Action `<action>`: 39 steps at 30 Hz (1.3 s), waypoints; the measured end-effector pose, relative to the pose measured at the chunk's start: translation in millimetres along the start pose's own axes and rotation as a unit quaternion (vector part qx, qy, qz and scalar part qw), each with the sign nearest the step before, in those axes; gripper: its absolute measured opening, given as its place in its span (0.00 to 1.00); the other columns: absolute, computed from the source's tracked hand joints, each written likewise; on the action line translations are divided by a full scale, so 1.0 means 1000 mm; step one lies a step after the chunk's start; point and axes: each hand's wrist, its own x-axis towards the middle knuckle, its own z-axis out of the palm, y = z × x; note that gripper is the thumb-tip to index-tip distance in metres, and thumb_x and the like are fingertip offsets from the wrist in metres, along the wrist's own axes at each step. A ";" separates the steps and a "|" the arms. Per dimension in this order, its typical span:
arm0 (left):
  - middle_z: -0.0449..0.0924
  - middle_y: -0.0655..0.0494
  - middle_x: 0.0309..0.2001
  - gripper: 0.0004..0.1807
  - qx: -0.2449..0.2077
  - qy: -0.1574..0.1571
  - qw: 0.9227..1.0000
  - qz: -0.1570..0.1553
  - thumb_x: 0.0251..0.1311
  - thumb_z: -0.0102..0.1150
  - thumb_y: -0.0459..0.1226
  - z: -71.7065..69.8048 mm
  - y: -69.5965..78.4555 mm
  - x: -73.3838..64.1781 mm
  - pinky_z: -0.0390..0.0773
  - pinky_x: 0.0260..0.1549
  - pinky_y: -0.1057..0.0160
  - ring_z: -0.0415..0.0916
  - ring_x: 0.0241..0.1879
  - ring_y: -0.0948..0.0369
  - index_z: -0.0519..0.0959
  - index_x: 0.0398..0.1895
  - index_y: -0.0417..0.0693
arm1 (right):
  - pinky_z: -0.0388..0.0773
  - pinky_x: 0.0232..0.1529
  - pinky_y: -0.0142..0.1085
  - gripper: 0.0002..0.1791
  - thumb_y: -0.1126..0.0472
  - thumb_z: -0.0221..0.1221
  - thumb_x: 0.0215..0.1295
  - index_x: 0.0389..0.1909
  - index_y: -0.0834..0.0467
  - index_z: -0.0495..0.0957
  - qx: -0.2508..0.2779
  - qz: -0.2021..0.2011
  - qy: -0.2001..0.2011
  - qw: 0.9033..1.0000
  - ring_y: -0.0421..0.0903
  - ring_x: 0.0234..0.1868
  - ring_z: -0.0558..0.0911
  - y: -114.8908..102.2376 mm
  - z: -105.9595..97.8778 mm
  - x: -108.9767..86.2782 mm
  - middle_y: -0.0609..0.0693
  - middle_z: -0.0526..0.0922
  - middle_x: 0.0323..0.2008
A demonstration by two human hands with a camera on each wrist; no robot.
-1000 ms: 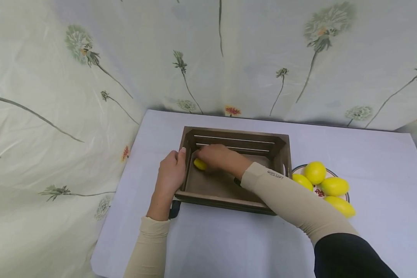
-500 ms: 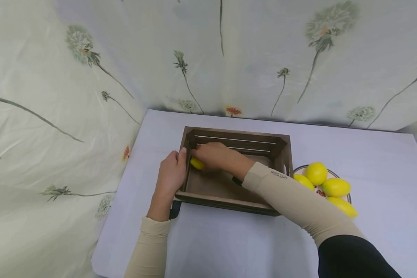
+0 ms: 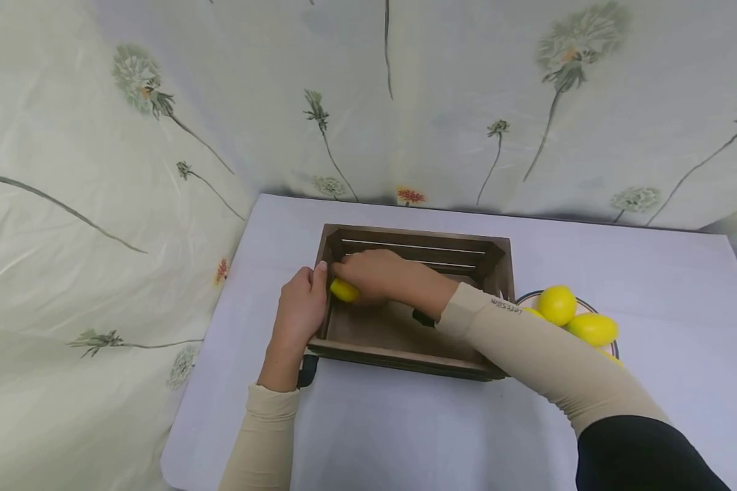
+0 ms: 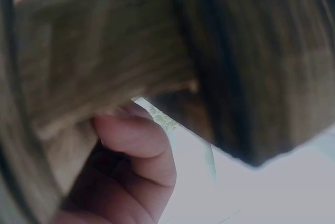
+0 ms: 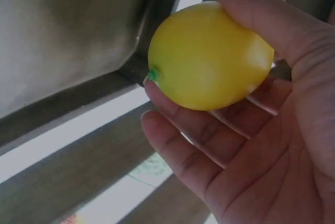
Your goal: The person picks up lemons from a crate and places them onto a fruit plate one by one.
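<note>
A brown slatted wooden crate (image 3: 399, 353) stands on the white table. My left hand (image 3: 304, 303) grips its left end wall, thumb over the top rim; in the left wrist view curled fingers (image 4: 138, 145) reach round a slat. Inside the crate, close to that wall, my right hand (image 3: 383, 273) holds a yellow lemon (image 3: 344, 291). The right wrist view shows this lemon (image 5: 209, 59) with its green tip, between the thumb and fingers. Its contact with the crate floor is hidden.
Right of the crate, a round patterned plate (image 3: 529, 299) bears several lemons (image 3: 557, 305), partly covered by my right sleeve (image 3: 546, 341). A flowered cloth (image 3: 442, 136) hangs behind the table (image 3: 405, 429).
My right hand has moved slightly left with the lemon, closer to the crate's left wall. My right sleeve now hides more of the plate. The left hand keeps its place.
</note>
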 end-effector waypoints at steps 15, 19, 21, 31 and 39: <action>0.67 0.49 0.24 0.27 0.004 0.001 1.000 -0.005 0.83 0.39 0.56 0.001 -0.001 -0.001 0.67 0.19 0.61 0.66 0.21 0.55 0.74 0.37 0.42 | 0.83 0.49 0.43 0.34 0.53 0.75 0.61 0.66 0.57 0.73 -0.014 -0.015 -0.018 1.000 0.49 0.46 0.82 -0.016 -0.011 -0.026 0.52 0.83 0.53; 0.67 0.50 0.23 0.28 0.007 0.005 1.000 0.000 0.82 0.38 0.56 0.001 0.000 -0.001 0.67 0.19 0.60 0.66 0.21 0.55 0.73 0.36 0.42 | 0.82 0.49 0.45 0.33 0.53 0.76 0.60 0.63 0.56 0.74 -0.016 -0.017 -0.016 1.000 0.49 0.45 0.82 -0.017 -0.014 -0.035 0.51 0.83 0.53; 0.67 0.50 0.23 0.28 0.008 0.007 1.000 0.002 0.82 0.38 0.56 0.001 0.000 -0.002 0.67 0.19 0.60 0.67 0.21 0.54 0.73 0.35 0.43 | 0.83 0.49 0.45 0.33 0.53 0.77 0.59 0.62 0.56 0.74 -0.018 -0.018 -0.017 1.000 0.50 0.44 0.83 -0.019 -0.015 -0.039 0.51 0.82 0.52; 0.66 0.50 0.23 0.27 0.010 0.013 1.000 0.013 0.82 0.39 0.55 0.001 0.001 -0.001 0.67 0.20 0.59 0.66 0.22 0.54 0.72 0.33 0.43 | 0.83 0.45 0.45 0.34 0.50 0.76 0.60 0.62 0.55 0.72 -0.030 -0.012 -0.024 0.999 0.48 0.40 0.82 -0.020 -0.017 -0.062 0.49 0.81 0.46; 0.67 0.49 0.24 0.27 0.010 0.014 1.000 0.016 0.83 0.37 0.54 0.002 0.002 -0.001 0.67 0.21 0.57 0.66 0.22 0.53 0.71 0.31 0.44 | 0.82 0.40 0.43 0.28 0.49 0.74 0.61 0.56 0.55 0.75 -0.030 -0.014 -0.012 0.999 0.46 0.36 0.80 -0.015 -0.022 -0.087 0.46 0.80 0.40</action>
